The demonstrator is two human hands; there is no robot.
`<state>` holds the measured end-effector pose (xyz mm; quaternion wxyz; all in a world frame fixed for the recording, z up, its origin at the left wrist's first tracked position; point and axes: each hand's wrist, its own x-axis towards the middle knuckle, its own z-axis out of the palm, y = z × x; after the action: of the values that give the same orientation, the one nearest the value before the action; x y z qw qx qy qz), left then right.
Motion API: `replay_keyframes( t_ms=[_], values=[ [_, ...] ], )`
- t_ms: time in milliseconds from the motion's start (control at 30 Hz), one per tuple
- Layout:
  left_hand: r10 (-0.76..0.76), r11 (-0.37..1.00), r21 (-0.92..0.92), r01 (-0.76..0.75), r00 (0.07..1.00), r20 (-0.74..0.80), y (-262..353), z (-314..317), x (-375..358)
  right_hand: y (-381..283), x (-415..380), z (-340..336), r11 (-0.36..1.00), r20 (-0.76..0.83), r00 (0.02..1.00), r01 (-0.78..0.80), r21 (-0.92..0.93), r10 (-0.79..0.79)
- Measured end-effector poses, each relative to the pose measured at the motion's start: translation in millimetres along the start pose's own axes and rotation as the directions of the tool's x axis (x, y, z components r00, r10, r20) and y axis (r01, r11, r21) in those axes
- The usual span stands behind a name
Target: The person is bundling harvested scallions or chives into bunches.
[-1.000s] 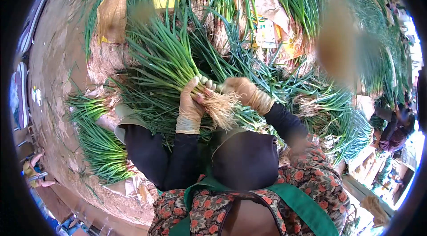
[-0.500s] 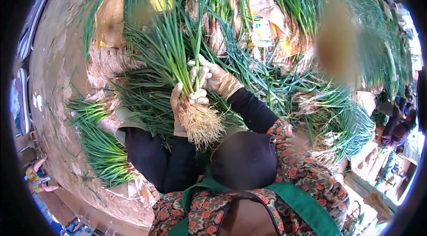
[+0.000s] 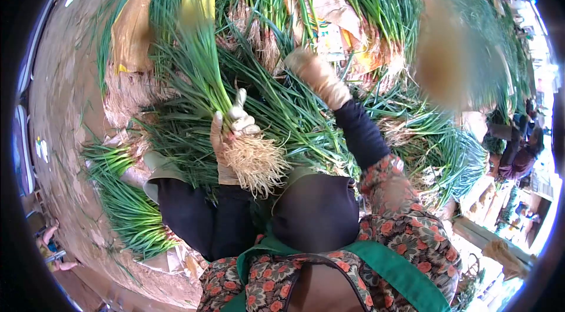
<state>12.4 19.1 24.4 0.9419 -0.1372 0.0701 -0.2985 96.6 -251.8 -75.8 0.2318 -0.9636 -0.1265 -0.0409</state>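
Observation:
A bunch of green onions (image 3: pixel 257 160) stands nearly upright in my gloved left hand (image 3: pixel 240 119), its pale roots hanging below and its leaves fanning upward. My left fingers wrap around the stems just above the roots. Out to the right, my gloved right hand (image 3: pixel 311 72) is stretched forward over the loose heap of green onions (image 3: pixel 276 109). Its fingers are blurred and hidden behind the back of the hand, so whether they hold anything does not show.
Bundled green onions wrapped in a brown sack (image 3: pixel 130 29) and a pale printed sack (image 3: pixel 329 9) stand ahead. More green onion bunches (image 3: pixel 132 215) lie on the ground at my left, and others (image 3: pixel 435 141) at my right. Another person (image 3: pixel 521 153) is at the far right.
My right hand has left the bunch and moved right and forward over the heap. The left hand keeps hold of the bunch, which now sits slightly further left in view.

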Motion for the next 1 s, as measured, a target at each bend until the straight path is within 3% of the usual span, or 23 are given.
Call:
replay_keyframes(
  t_ms=[33,67,100,133,200,267,300,333,367,400,433,467,500,533,567,633,667,733,833,900,933,967,1000],
  values=[
    [-0.034,0.999,-0.004,0.034,0.996,-0.086,-2,0,1,-4,26,-43,0.826,0.081,0.914,-0.394,0.403,0.397],
    [-0.039,0.993,0.108,0.042,0.999,-0.034,-1,-11,3,-17,36,-78,0.906,-0.237,0.874,-0.413,0.095,0.424],
    [-0.011,0.991,0.135,0.026,0.994,-0.106,-3,-16,3,45,44,-40,0.906,-0.367,0.834,-0.418,0.068,0.413],
    [0.022,0.986,0.166,0.007,0.984,-0.174,-6,-17,4,55,53,-43,0.852,-0.192,0.833,-0.521,0.042,0.519],
    [0.117,0.965,0.259,-0.042,0.952,-0.281,-8,-19,6,67,64,-38,0.794,0.108,0.952,-0.172,-0.583,0.286],
    [0.177,0.949,0.309,-0.068,0.924,-0.339,-11,-16,6,49,60,-39,0.899,-0.004,0.972,-0.221,-0.378,0.237],
    [0.299,0.856,0.514,-0.054,0.862,-0.408,-6,-25,4,13,48,-56,0.953,-0.036,0.963,-0.269,-0.138,0.266],
    [0.347,0.844,0.535,-0.044,0.805,-0.481,-19,-3,10,-16,33,-60,0.955,-0.003,0.960,-0.277,0.105,0.279],
    [0.362,0.831,0.556,-0.027,0.785,-0.502,-25,0,18,-47,12,-66,0.988,-0.031,0.989,-0.140,0.069,0.143],
    [0.375,0.818,0.575,-0.007,0.765,-0.525,-27,1,21,-78,-11,-67,0.985,0.060,0.983,-0.170,-0.018,0.171],
    [0.242,0.804,0.578,0.142,0.809,-0.535,-19,-4,16,-89,-34,-55,0.983,0.197,0.980,-0.060,0.176,0.024],
    [0.104,0.755,0.591,0.284,0.838,-0.536,-10,-8,11,-111,-48,-60,0.996,0.397,0.917,-0.006,0.090,-0.031],
    [0.206,0.775,0.590,0.227,0.791,-0.575,-14,-14,13,-139,-50,-74,0.985,0.640,0.766,-0.145,0.088,0.056],
    [0.306,0.786,0.595,0.166,0.732,-0.609,-22,-22,17,-130,-60,-54,0.985,0.732,0.681,-0.147,0.096,0.030],
    [0.427,0.722,0.681,0.120,0.697,-0.576,-28,-24,19,-119,-65,-53,0.965,0.659,0.751,-0.143,0.220,-0.039],
    [0.392,0.670,0.713,0.207,0.717,-0.577,-22,-31,10,-85,-61,-29,0.911,0.376,0.918,-0.042,0.411,-0.128],
    [0.370,0.627,0.730,0.273,0.720,-0.587,-19,-33,7,-89,-50,-32,0.831,0.198,0.980,-0.089,0.549,-0.026],
    [0.388,0.625,0.723,0.294,0.687,-0.615,-22,-38,7,-107,-24,-46,0.344,0.473,0.858,-0.514,0.786,0.199],
    [0.389,0.623,0.715,0.317,0.667,-0.635,-25,-35,5,-114,-6,-6,0.036,0.610,0.770,-0.626,0.779,0.185],
    [0.375,0.641,0.727,0.246,0.726,-0.576,-22,-37,1,-106,-14,19,0.056,0.604,0.764,-0.630,0.775,0.229],
    [0.320,0.744,0.654,0.138,0.786,-0.529,-20,-37,1,-107,-16,18,0.069,0.601,0.758,-0.634,0.770,0.252],
    [0.300,0.750,0.649,0.126,0.810,-0.504,-19,-39,1,-114,-21,2,0.181,0.657,0.727,-0.686,0.704,0.200],
    [0.279,0.758,0.642,0.114,0.834,-0.477,-18,-40,0,-111,-33,13,0.021,0.678,0.717,-0.689,0.724,0.160]
  ],
)
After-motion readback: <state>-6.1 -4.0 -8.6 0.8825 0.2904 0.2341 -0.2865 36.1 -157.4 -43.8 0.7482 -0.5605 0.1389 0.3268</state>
